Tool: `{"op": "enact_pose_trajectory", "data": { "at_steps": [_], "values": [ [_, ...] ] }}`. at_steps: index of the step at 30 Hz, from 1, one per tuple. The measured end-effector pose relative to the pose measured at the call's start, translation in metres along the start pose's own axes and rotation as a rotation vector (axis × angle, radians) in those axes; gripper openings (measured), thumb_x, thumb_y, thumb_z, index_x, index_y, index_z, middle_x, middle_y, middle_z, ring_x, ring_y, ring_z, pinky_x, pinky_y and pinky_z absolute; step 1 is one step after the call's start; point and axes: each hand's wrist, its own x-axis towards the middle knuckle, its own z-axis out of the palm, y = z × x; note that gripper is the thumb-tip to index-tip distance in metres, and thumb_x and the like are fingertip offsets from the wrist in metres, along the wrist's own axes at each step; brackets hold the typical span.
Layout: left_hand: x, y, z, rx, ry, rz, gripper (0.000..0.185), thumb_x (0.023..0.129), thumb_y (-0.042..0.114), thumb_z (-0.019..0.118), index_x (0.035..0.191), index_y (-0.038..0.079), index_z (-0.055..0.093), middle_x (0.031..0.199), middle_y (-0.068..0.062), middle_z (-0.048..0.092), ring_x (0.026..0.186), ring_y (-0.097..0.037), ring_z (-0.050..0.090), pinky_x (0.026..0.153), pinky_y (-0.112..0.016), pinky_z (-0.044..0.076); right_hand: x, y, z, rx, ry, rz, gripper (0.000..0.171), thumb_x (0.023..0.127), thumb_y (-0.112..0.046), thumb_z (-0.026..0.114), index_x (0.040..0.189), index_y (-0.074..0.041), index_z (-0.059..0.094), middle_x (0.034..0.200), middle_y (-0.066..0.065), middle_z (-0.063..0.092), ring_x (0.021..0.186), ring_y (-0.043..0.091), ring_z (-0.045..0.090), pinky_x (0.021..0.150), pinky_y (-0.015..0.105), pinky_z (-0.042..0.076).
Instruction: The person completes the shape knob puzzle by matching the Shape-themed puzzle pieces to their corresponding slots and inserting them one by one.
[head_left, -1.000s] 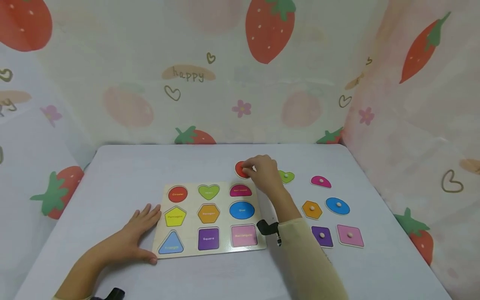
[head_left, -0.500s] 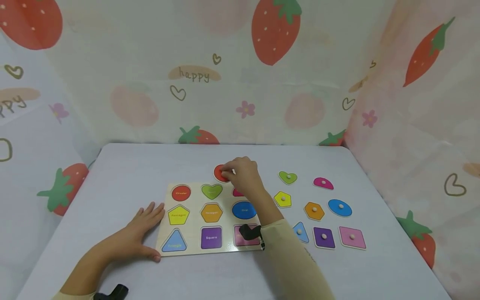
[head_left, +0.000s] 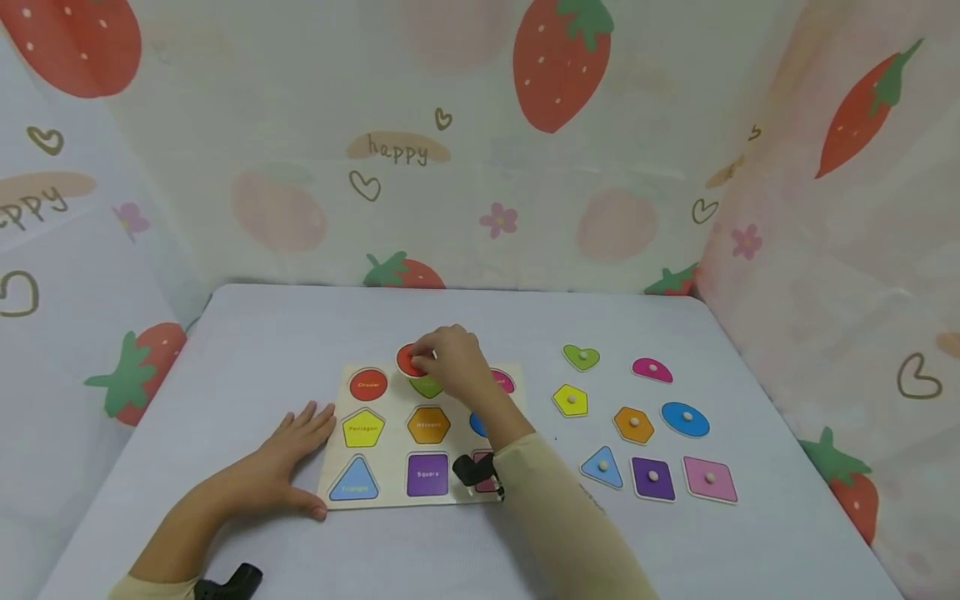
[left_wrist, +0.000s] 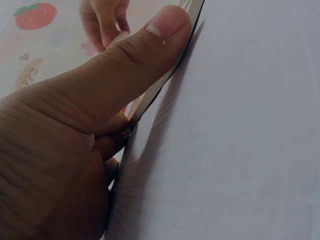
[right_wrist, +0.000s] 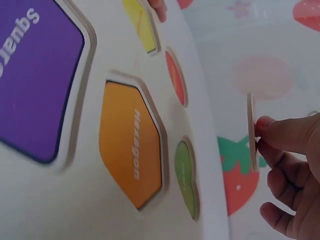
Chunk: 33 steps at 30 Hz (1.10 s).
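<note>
Leftward across the frame the red circle piece (head_left: 408, 360) was carried, pinched by the right hand (head_left: 450, 367), nearing the board (head_left: 390, 408)'s circle slot; left hand (head_left: 281, 467) lay flat, fingers released.

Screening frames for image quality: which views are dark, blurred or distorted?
Head view: even soft light, sharp, slight wide-angle bowing; the right hand hides part of the wooden shape puzzle board. Left wrist view: dim, the left hand fills it, its thumb close-up and soft. Right wrist view: bright, the thin red round puzzle piece edge-on, near board blurred.
</note>
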Motion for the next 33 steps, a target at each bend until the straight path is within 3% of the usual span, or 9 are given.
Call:
{"op": "enact_pose_trajectory", "data": {
  "at_steps": [16,21,26,33],
  "values": [
    [0.000,-0.003,-0.002,0.019,-0.012,0.005,0.136,0.059,0.069,0.087,0.162,0.005,0.026,0.172,-0.012,0.014,0.159,-0.040,-0.004,0.126,-0.061,-0.003,0.015,-0.032,0.033,0.077,-0.080,0.070,0.019,0.096,-0.028,0.074,0.111,-0.019,0.080,0.104,-0.005,0.074,0.096,0.013,0.058,0.088,0.024,0.055],
    [0.000,-0.003,-0.002,0.026,-0.013,0.008,0.137,0.058,0.070,0.087,0.162,0.005,0.026,0.172,-0.011,0.014,0.159,-0.040,-0.004,0.126,-0.060,-0.003,0.019,-0.039,0.043,0.047,-0.104,0.105,0.019,0.095,-0.032,0.075,0.111,-0.022,0.080,0.105,-0.007,0.074,0.095,0.012,0.058,0.087,0.026,0.055],
    [0.000,-0.002,-0.001,0.021,-0.011,0.019,0.137,0.057,0.070,0.087,0.162,0.004,0.026,0.172,-0.012,0.014,0.159,-0.040,-0.003,0.127,-0.058,-0.004,0.023,-0.043,0.052,0.019,-0.138,0.108,0.020,0.095,-0.034,0.075,0.111,-0.023,0.081,0.103,-0.009,0.074,0.094,0.011,0.058,0.095,0.030,0.052],
    [-0.001,-0.003,-0.001,0.023,-0.011,0.010,0.136,0.058,0.069,0.087,0.162,0.004,0.026,0.172,-0.012,0.013,0.159,-0.039,-0.004,0.127,-0.058,-0.005,0.026,-0.046,0.065,-0.064,-0.125,0.048,0.019,0.096,-0.037,0.073,0.108,-0.025,0.081,0.100,-0.012,0.074,0.094,0.012,0.057,0.100,0.034,0.047]
  ]
}}
